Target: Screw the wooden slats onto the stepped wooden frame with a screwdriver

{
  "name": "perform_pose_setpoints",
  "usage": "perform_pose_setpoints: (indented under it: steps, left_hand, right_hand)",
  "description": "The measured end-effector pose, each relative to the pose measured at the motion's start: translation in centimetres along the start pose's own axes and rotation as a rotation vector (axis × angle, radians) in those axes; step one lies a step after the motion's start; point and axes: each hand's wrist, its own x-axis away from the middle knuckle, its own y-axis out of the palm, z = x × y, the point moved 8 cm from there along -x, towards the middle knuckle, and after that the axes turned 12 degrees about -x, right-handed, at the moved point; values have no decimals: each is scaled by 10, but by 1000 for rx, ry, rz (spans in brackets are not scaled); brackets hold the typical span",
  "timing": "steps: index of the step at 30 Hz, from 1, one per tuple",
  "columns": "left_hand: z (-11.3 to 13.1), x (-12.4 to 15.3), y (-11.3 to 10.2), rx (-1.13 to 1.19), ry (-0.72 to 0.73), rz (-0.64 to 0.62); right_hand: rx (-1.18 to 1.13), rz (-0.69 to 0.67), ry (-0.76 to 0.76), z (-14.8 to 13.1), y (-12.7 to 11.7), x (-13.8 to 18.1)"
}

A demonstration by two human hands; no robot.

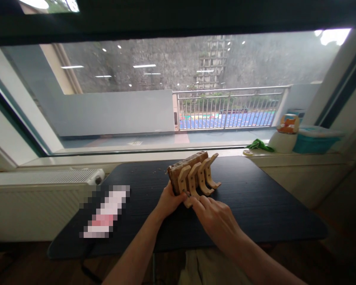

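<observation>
A brown wooden block (188,161) with several pale curved wooden hooks (192,178) along its side is tilted above the black table. Small dark holes dot the hooks. My left hand (169,202) grips the block's near left end, its thumb against the lowest part of the nearest hook. With its fingers curled and closed, my right hand (215,213) meets the left thumb at that hook's lower end. A tiny dark piece shows between the fingertips, too small to name.
The black table (267,206) stands against a window sill. A blurred pinkish-white item (106,213) lies at its left. On the right sill are a green cloth (259,145), a white container with an orange top (284,136) and a teal box (314,140). A radiator (32,206) stands left.
</observation>
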Motion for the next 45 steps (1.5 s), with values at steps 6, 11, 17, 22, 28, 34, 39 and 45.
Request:
perform_pose_setpoints:
  steps: [6, 11, 17, 22, 28, 34, 39, 45]
  left_hand:
    - [-5, 0, -2, -6, -13, 15]
    - [-2, 0, -2, -7, -20, 24]
    - [6, 1, -1, 13, -9, 17]
    - [5, 1, -1, 22, -3, 7]
    - [3, 2, -1, 32, -9, -1]
    - [-2, 0, 0, 12, -1, -4]
    - [0, 0, 1, 2, 21, -10]
    - [1, 0, -1, 7, 2, 8]
  right_hand:
    - [-527, 335, 350, 31, 12, 21]
    - [-545, 233, 488, 39, 15, 22]
    - [-121, 30, 116, 12, -12, 2]
    - [-51, -16, 5, 6, -6, 1]
    - [-621, 300, 396, 40, 16, 19]
    - [-643, 134, 578, 49, 21, 22]
    - [-168, -92, 210, 18, -4, 1]
    - [-62, -73, 13, 4, -3, -6]
